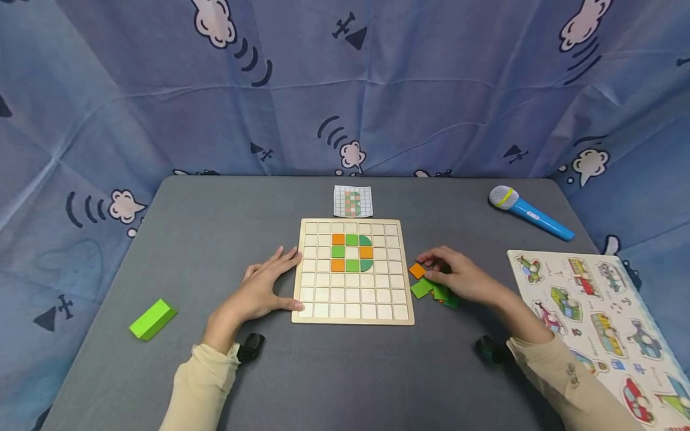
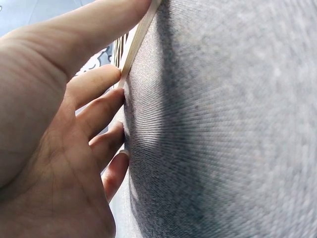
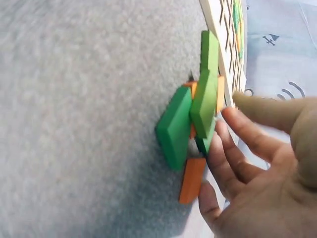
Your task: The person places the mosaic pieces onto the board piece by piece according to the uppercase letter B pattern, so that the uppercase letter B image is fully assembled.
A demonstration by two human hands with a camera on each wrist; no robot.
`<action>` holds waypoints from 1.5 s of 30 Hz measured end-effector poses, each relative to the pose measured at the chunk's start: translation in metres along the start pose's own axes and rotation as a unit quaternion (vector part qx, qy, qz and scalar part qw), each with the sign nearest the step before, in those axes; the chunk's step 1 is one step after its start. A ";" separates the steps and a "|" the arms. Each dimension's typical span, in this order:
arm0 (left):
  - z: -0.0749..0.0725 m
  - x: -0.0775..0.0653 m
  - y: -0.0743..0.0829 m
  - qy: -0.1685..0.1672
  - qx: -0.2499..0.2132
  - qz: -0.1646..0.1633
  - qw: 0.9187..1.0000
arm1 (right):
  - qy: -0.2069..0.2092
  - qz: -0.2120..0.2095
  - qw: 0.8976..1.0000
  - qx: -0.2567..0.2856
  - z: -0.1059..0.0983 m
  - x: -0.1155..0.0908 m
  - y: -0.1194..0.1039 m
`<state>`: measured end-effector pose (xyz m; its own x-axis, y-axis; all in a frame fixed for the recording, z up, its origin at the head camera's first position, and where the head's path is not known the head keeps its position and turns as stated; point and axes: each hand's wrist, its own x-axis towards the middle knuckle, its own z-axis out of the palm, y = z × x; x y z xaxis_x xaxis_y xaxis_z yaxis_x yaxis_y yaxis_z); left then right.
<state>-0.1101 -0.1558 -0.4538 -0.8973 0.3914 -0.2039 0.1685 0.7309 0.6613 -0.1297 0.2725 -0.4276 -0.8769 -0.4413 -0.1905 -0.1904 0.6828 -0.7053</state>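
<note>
A square wooden grid board lies flat in the middle of the grey table. Orange squares, green squares and darker green rounded pieces form a ring in its upper cells, including an orange tile. My left hand rests with spread fingers against the board's left edge, thumb near the lower corner; the left wrist view shows its fingertips at the rim. Right of the board, my right hand reaches over a small pile of loose green tiles and orange ones. Its thumb and forefinger are close to an orange tile.
A small printed pattern card lies behind the board. At the back right is a blue toy microphone; a picture puzzle board lies at the right edge. A bright green block sits at the left.
</note>
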 end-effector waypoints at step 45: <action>-0.002 -0.001 0.005 0.000 0.007 0.001 1.000 | 0.057 -0.036 0.998 0.015 0.035 0.028 -0.025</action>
<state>-0.1095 -0.1534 -0.4492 -0.8974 0.3919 -0.2026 0.1750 0.7378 0.6519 -0.1339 0.2228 -0.4387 -0.9059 -0.4191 -0.0603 -0.2440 0.6332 -0.7345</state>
